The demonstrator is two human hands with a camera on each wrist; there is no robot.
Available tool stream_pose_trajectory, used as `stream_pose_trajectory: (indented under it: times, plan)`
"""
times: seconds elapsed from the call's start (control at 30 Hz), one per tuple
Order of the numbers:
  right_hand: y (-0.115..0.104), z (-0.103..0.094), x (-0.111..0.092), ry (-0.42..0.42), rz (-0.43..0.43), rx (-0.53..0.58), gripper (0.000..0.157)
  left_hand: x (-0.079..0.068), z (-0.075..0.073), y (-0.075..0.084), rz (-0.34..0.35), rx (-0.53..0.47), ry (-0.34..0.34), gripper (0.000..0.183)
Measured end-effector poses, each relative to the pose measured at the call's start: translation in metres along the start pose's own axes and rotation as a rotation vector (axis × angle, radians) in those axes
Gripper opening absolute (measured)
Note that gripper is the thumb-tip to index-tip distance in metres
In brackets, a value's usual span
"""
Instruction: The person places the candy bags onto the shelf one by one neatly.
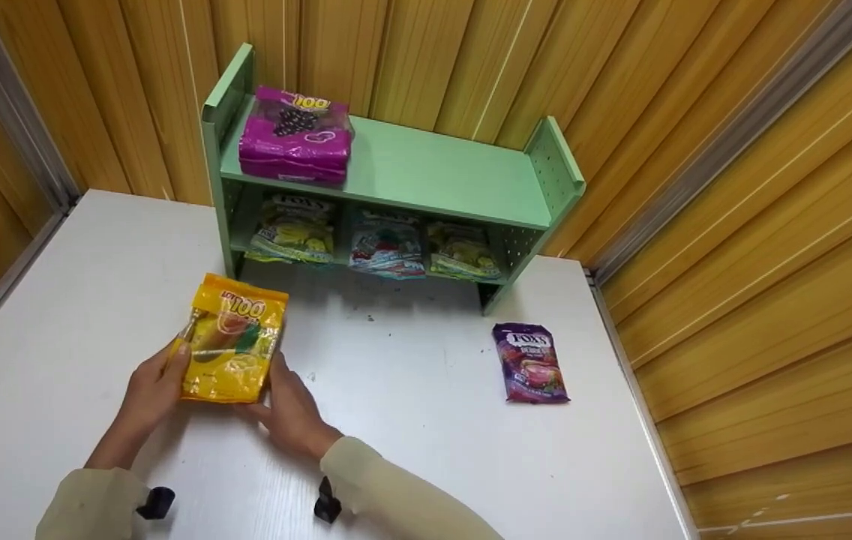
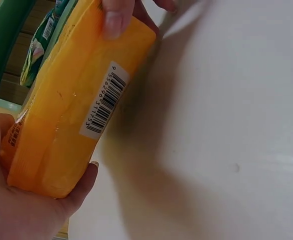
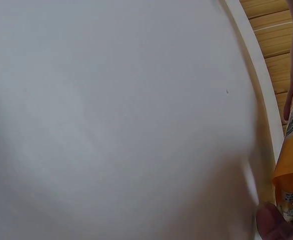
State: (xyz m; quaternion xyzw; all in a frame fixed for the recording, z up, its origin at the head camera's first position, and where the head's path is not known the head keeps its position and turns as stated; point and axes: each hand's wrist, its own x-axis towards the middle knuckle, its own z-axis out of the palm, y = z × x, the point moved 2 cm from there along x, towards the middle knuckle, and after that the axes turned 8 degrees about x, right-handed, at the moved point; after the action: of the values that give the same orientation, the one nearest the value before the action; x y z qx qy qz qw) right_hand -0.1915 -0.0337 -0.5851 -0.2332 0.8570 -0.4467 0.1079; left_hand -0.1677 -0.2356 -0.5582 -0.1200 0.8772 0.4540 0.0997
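Both hands hold a yellow candy bag (image 1: 235, 341) printed "100" over the left half of the white table. My left hand (image 1: 152, 386) grips its left edge, thumb over the front. At its lower right side, my right hand (image 1: 291, 409) holds the bag with the thumb under the bottom end. The left wrist view shows that bottom end of the candy bag (image 2: 66, 135) with a barcode label (image 2: 105, 101), gripped from both sides. At the edge of the right wrist view, only part of the candy bag (image 3: 291, 160) shows.
A green two-level shelf (image 1: 441, 169) stands at the back. A purple candy bag (image 1: 298, 146) sits on its top left. Three Fox's candy bags, including a blue one (image 1: 387, 244) in the middle, fill the lower compartments. A purple Fox's bag (image 1: 532, 364) lies on the table at right.
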Motion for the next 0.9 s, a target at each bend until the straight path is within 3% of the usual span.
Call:
stream_pose_trajectory:
  times: [0.33, 0.7, 0.9]
  plan:
    - [-0.002, -0.013, -0.012, 0.051, -0.030, 0.079, 0.087, -0.011, 0.003, 0.018, 0.048, 0.000, 0.028, 0.073]
    - [-0.013, -0.040, -0.024, 0.090, -0.069, 0.091, 0.094, -0.024, 0.004, 0.042, 0.130, 0.002, 0.128, 0.065]
    - [-0.019, -0.055, -0.031, 0.111, -0.079, 0.120, 0.096, -0.029, 0.006, 0.057, 0.150, -0.021, 0.120, 0.064]
